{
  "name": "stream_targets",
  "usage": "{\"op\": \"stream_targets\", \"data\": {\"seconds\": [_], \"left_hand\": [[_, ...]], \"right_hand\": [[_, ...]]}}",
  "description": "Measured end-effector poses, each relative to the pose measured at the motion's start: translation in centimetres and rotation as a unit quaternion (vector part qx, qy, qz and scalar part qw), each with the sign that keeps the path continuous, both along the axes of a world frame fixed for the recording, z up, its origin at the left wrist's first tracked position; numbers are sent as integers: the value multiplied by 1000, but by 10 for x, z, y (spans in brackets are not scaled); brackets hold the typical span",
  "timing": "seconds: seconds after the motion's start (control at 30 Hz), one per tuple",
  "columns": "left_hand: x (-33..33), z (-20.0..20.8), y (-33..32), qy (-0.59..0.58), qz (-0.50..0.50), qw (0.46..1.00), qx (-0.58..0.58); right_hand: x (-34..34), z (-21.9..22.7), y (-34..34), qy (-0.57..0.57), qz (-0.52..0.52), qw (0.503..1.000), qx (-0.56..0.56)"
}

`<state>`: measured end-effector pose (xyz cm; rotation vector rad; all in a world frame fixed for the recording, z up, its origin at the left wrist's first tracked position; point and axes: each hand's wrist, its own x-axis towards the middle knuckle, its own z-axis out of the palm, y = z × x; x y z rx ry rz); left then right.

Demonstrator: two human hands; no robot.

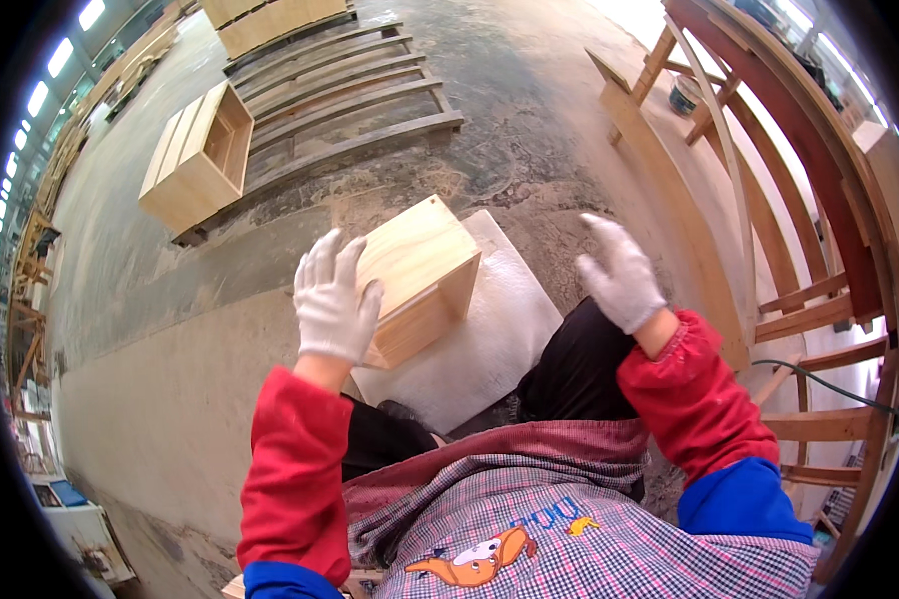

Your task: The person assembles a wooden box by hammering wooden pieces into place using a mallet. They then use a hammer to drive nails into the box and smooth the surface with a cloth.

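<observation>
In front of my knees a pale wooden box (417, 247) rests on a white padded board (519, 299), one open side facing toward me. My left hand (332, 304), in a white glove, is at the box's left side with its fingers stretched out; whether it touches the wood I cannot tell. To the right, apart from the box, my gloved right hand (619, 277) is raised above my right knee. Its fingers and thumb are spread, with nothing in them.
Another wooden box (200, 155) sits at the near left corner of a slatted pallet (360, 130). Stacked wooden boxes (270, 22) stand farther back. Along my right runs a wooden rack (819, 200) with a long plank (669, 190) by it. A bucket (684, 96) stands behind that.
</observation>
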<state>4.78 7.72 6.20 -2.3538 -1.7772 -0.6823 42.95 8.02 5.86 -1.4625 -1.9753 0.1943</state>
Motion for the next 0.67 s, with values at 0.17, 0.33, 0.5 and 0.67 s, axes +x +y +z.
{"op": "stream_targets", "data": {"seconds": [0.17, 0.33, 0.5, 0.67], "left_hand": [[8, -22, 76, 105, 72, 981, -145], [4, -29, 100, 42, 105, 948, -299], [12, -18, 104, -40, 59, 963, -259], [6, -21, 128, -41, 37, 955, -291]], "right_hand": [[55, -2, -16, -129, -79, 988, 10], [68, -26, -9, 4, -78, 989, -124], [57, -7, 21, -39, -26, 967, -252], [67, -5, 79, -29, 16, 944, -329]]}}
